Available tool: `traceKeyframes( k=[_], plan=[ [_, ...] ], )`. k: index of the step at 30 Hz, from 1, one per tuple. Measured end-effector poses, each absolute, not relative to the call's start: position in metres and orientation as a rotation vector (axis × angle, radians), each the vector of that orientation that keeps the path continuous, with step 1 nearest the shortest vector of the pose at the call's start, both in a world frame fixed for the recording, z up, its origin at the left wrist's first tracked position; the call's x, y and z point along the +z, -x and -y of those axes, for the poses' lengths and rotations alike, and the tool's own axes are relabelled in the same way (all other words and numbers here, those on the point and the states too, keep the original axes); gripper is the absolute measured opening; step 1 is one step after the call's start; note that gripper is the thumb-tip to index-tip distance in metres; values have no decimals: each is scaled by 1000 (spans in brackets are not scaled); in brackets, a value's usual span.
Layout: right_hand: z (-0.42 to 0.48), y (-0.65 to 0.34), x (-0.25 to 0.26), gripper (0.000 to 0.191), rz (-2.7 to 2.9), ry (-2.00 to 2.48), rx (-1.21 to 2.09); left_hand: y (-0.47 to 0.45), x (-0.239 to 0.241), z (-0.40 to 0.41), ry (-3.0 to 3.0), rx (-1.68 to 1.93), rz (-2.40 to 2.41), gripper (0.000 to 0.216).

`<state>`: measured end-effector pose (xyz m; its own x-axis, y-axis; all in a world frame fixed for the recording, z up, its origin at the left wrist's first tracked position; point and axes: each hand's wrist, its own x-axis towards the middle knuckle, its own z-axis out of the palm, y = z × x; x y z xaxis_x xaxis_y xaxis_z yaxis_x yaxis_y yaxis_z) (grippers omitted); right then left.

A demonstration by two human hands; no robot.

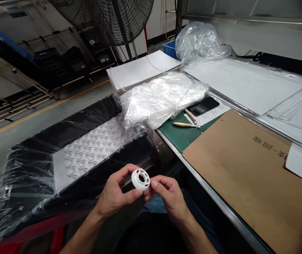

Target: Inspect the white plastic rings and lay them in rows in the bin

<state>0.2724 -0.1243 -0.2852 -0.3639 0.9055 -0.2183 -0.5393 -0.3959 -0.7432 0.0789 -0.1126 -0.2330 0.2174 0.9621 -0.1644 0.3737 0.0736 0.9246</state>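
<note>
My left hand [115, 192] holds a round white plastic ring part [136, 181] between thumb and fingers. The part has a hole in its middle and slots around its face, and it is tilted toward me. My right hand [170, 197] is at the part's right edge, its thumb and index finger pinched together. Whether something small is between those fingertips I cannot make out. Left of my hands, rows of similar ring parts [91, 150] lie on a white sheet [60, 171] inside a black container lined with clear plastic film [21, 190].
At right is a green-topped table [176, 135] with a brown cardboard sheet [235, 162], nippers [185, 124] and a black phone [205, 106]. Folded clear plastic bags [161, 97] lie beyond the container, by a stack of white sheets [143, 68]. A large fan [106, 19] stands behind.
</note>
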Motion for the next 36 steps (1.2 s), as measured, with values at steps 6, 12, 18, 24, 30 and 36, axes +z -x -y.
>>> traceKeyframes(
  k=[6,12,18,24,30,36],
  plan=[
    [122,-272,-289,33,662,791,1875,-75,-240,111,-1440,661,-1333,43],
    [121,-273,-293,26,654,810,1832,-78,-244,110,-1719,684,-1354,44],
    [120,-276,-296,20,743,861,1737,-78,-248,109,-2124,897,-1265,53],
    [117,-273,-296,20,768,850,1728,-76,-252,105,-2286,975,-1180,54],
    [130,-281,-321,25,750,931,1715,-35,-240,105,-2446,1030,-1466,51],
    [152,-319,-378,32,719,1117,1710,134,-215,81,-1631,123,-2563,62]
  ],
)
